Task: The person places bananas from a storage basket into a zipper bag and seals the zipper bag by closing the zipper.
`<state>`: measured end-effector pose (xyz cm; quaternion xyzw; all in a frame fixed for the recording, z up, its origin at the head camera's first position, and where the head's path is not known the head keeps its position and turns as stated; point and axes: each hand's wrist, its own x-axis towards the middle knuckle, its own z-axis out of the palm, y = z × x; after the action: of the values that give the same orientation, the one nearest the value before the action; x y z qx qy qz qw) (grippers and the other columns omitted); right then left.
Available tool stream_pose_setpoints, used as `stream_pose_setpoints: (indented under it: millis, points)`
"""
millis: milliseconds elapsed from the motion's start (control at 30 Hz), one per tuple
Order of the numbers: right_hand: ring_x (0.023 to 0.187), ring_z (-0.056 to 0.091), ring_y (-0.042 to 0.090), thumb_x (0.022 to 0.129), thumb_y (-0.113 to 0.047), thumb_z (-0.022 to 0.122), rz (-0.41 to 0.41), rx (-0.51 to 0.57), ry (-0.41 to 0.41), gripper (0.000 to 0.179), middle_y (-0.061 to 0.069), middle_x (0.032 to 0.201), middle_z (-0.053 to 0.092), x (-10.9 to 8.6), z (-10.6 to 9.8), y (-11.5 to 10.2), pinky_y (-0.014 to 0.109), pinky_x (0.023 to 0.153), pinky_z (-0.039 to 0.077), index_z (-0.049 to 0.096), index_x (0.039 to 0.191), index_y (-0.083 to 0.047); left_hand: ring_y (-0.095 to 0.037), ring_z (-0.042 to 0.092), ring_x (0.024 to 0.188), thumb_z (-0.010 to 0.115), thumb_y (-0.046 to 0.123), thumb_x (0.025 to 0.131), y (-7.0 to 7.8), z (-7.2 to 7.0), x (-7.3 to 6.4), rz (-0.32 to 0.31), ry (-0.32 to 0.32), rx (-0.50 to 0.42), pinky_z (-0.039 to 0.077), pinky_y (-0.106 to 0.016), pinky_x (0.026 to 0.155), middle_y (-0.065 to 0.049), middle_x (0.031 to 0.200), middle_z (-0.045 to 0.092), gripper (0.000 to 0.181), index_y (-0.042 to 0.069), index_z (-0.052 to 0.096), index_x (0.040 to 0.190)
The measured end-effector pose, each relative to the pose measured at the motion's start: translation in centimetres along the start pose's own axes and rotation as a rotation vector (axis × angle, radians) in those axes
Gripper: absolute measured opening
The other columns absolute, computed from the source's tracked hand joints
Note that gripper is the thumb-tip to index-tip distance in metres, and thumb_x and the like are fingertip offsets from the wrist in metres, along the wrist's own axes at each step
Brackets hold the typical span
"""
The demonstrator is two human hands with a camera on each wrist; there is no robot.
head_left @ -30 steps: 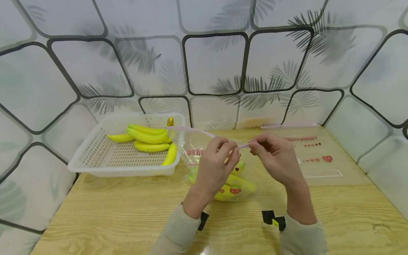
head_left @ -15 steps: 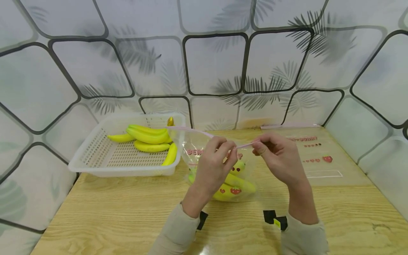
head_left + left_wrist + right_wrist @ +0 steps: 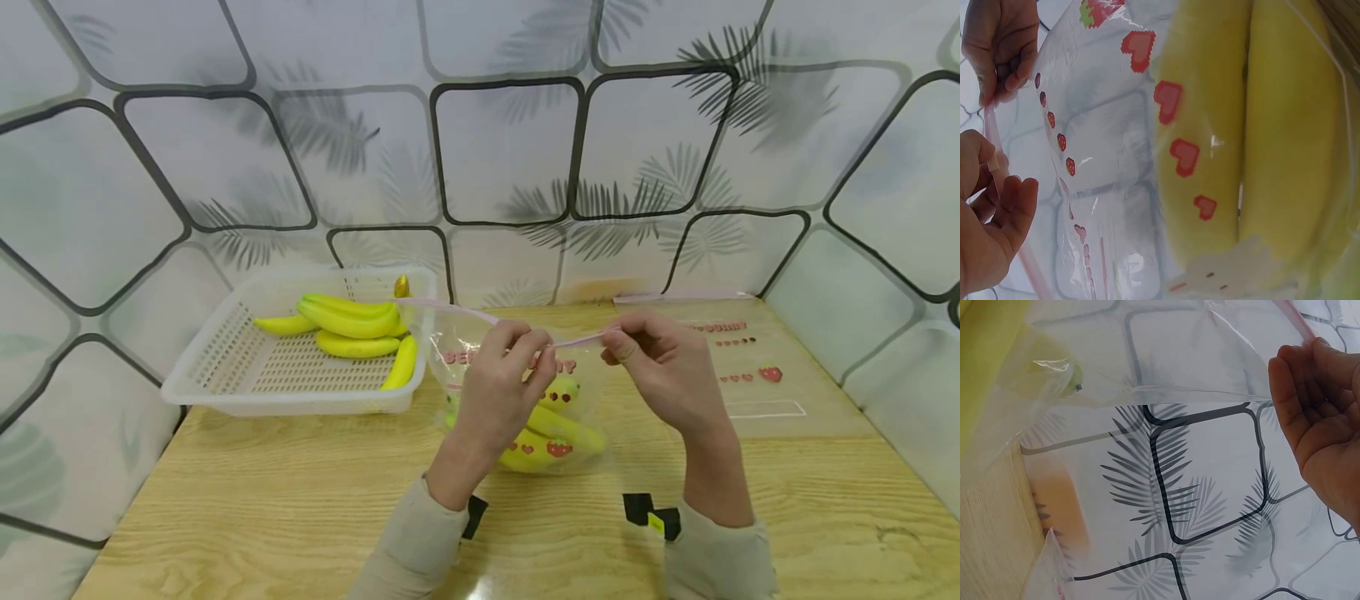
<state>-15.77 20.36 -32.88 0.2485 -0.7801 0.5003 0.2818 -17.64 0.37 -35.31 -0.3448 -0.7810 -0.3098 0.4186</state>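
Thin, glossy, crinkled plastic is forming a clear bag (image 3: 453, 333), printed with red lettering and pixel-edged hearts (image 3: 1185, 157), and it is sitting on the wood-grained bench (image 3: 262, 500) just right of a basket (image 3: 292, 406). Smooth, plump, curved yellow bananas (image 3: 566, 429) are lying in its lower part. A narrow, flexible pink strip (image 3: 577, 340) is edging its mouth. The left hand (image 3: 504, 383) is pinching that strip between curled fingers, nearly closed; the right hand (image 3: 667, 367) is gripping the bag's right corner, thumb pressed against bent fingers (the stretch between them is running almost straight). The mouth is pointing upward, and the strip's long axis is running left to right, sloping down from the basket's side to the left hand. The bananas inside are slanting toward the lower right. The white plastic basket, perforated with small slots, is holding loose bananas (image 3: 348, 317), while a flat second bag (image 3: 810, 342) is lying at the right, its pink edge facing the leaf-patterned backdrop (image 3: 510, 150)
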Motion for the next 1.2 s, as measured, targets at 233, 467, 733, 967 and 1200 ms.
stream_pose_setpoints:
  millis: [233,467,733,967,1200]
  points:
    - [0.067,0.063,0.007,0.091,0.007,0.064,0.046,-0.019,0.017,0.007,0.007,0.074,0.065,0.00,-0.05,-0.08,0.017,0.057,0.050,0.069,0.090,0.003,-0.017,0.056,0.078,0.071,0.006,0.089,-0.12,-0.01,0.00,-0.015,-0.007,0.005,0.050,-0.022,0.064,-0.008,0.092,0.058,0.005,0.005,0.068,0.092]
    - [0.067,0.063,0.007,0.091,0.008,0.064,0.077,-0.026,0.030,0.007,0.007,0.074,0.066,-0.09,-0.08,-0.09,0.015,0.059,0.050,0.069,0.090,0.004,-0.017,0.057,0.079,0.067,0.008,0.092,-0.21,-0.09,0.03,-0.029,-0.011,-0.005,0.051,-0.021,0.066,-0.008,0.092,0.058,0.003,0.005,0.069,0.092]
    - [0.067,0.063,0.006,0.091,0.009,0.063,0.090,-0.007,0.041,0.008,0.002,0.074,0.066,-0.12,-0.32,0.08,0.015,0.060,0.050,0.069,0.091,0.004,-0.018,0.057,0.080,0.065,0.010,0.094,-0.47,-0.12,-0.06,-0.029,-0.013,-0.013,0.052,-0.022,0.066,-0.008,0.093,0.058,0.006,0.005,0.068,0.092]
    - [0.067,0.064,0.006,0.092,0.009,0.062,0.091,-0.003,0.051,0.010,0.001,0.074,0.066,-0.14,-0.58,0.13,0.014,0.062,0.051,0.070,0.092,0.003,-0.018,0.057,0.078,0.069,0.006,0.089,-0.69,-0.12,-0.11,-0.025,-0.004,-0.001,0.051,-0.021,0.063,-0.009,0.092,0.058,0.004,0.005,0.069,0.093]
    - [0.069,0.064,0.005,0.093,0.007,0.062,0.094,-0.012,0.053,0.008,-0.002,0.075,0.067,-0.17,-0.85,0.16,0.014,0.065,0.052,0.069,0.092,0.005,-0.018,0.056,0.078,0.065,0.008,0.093,-0.87,-0.28,-0.14,-0.034,-0.007,-0.007,0.051,-0.024,0.065,-0.009,0.092,0.058,0.005,0.005,0.069,0.092]
